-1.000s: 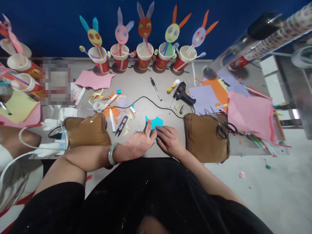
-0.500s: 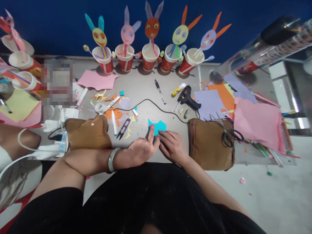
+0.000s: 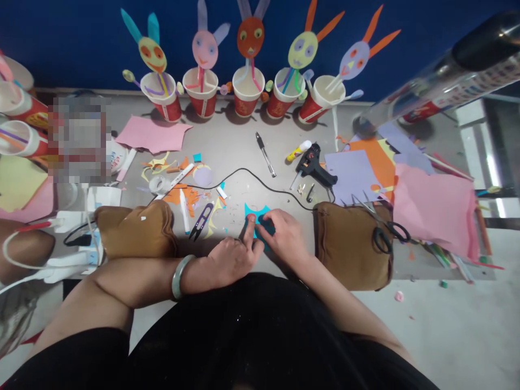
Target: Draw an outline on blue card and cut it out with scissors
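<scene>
A small piece of blue paper point(image 3: 264, 209) with a curved, cut-out upper edge lies on the table in front of me. My left hand point(image 3: 233, 259), a pale bangle at its wrist, holds the paper down with the index finger stretched out and the other fingers curled. A small red patch shows at that fingertip; I cannot tell whether it is paper or the nail. At the paper's right side, the thumb and index finger of my right hand point(image 3: 286, 235) are bent together on its edge. The lower part of the paper is hidden by my hands.
Brown cushions point(image 3: 136, 230) flank my hands; scissors point(image 3: 384, 227) lie on the right one. Thread snips point(image 3: 202, 221), a black pen point(image 3: 266, 155), a glue gun point(image 3: 317, 165) and its cord lie around. Paper cups point(image 3: 248, 96) with rabbit figures line the back.
The right thumb and index finger have lifted and curled into a pinch at the blue paper's edge. The left fingertip stays on the paper. The whole view has shifted slightly.
</scene>
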### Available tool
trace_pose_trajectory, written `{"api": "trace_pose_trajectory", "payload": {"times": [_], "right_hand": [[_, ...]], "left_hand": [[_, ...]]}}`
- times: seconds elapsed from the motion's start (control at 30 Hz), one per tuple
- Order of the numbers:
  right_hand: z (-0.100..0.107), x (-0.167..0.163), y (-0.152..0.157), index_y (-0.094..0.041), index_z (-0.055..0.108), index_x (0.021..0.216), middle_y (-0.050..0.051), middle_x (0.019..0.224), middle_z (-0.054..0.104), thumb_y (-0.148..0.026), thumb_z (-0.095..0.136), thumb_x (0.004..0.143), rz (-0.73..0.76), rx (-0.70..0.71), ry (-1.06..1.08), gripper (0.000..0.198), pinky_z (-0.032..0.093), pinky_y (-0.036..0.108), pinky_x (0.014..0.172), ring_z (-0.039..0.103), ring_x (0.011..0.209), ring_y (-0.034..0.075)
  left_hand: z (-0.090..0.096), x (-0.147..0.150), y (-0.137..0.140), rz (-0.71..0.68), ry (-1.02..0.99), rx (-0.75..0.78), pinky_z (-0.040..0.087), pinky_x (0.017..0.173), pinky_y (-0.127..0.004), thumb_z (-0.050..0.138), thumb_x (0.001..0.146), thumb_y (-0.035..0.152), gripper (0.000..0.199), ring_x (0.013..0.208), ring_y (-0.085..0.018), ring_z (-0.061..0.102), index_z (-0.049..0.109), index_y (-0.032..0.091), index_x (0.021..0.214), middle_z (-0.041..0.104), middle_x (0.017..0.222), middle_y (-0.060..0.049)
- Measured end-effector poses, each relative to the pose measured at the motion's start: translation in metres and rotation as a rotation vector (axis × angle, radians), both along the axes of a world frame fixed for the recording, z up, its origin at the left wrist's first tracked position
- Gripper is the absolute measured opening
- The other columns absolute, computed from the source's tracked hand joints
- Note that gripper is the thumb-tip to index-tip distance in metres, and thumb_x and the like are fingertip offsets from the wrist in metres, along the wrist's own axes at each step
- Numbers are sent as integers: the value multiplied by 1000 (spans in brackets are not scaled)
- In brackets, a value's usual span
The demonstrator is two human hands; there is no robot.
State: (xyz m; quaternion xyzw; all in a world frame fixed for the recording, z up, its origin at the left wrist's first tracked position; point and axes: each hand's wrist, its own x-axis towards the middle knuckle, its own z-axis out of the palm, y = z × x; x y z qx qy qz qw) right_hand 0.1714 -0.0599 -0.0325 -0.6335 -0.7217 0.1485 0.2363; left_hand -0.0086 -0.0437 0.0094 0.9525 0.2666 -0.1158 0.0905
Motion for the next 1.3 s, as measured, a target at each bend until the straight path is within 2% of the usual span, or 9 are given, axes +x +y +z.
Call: {"api": "trace_pose_trajectory", "payload": {"times": [0.23, 0.33, 0.53, 0.77, 0.97, 1.3], "right_hand": [[-19, -12, 9, -22, 64, 97, 9, 89, 70, -38, 56, 99, 20, 119, 38, 18, 47, 37, 74, 63, 83, 23], [-23, -11, 9, -21, 65, 98, 8, 88, 71, -38, 57, 99, 28, 123, 45, 18, 46, 37, 74, 64, 84, 23], [-20, -10, 10, -21, 68, 104, 8, 90, 74, -32, 57, 99, 7, 71, 77, 16, 44, 38, 72, 64, 82, 23], [-17, -10, 11, -21, 68, 102, 7, 88, 74, -33, 58, 99, 27, 65, 86, 16, 43, 36, 72, 63, 80, 22], [-15, -11, 14, -18, 67, 98, 5, 81, 72, -33, 58, 99, 52, 147, 69, 17, 42, 34, 69, 62, 76, 19], [-18, -10, 12, -20, 68, 99, 6, 83, 72, -36, 58, 98, 44, 127, 59, 18, 41, 34, 69, 62, 76, 20]], "left_hand": [[-2, 0, 1, 16, -64, 86, 54, 46, -30, 44, 98, 16, 24, 52, -18, 69, 67, 13, 103, 56, 144, -29], [-3, 0, 2, 7, -97, 119, 52, 43, -30, 42, 97, 13, 24, 48, -17, 67, 66, 14, 97, 59, 141, -28], [-3, 0, 6, -5, -169, 151, 49, 42, -27, 42, 95, 11, 24, 45, -14, 64, 65, 13, 89, 64, 135, -27], [-1, -2, 7, -5, -260, 282, 47, 42, -27, 42, 92, 7, 24, 41, -12, 60, 65, 13, 89, 67, 129, -27], [2, -2, 8, 24, -315, 376, 44, 40, -25, 45, 91, 9, 20, 37, -11, 56, 63, 14, 84, 72, 121, -25], [2, -2, 7, 35, -315, 371, 45, 40, -25, 48, 90, 9, 18, 38, -12, 57, 65, 14, 84, 72, 120, -25]]}}
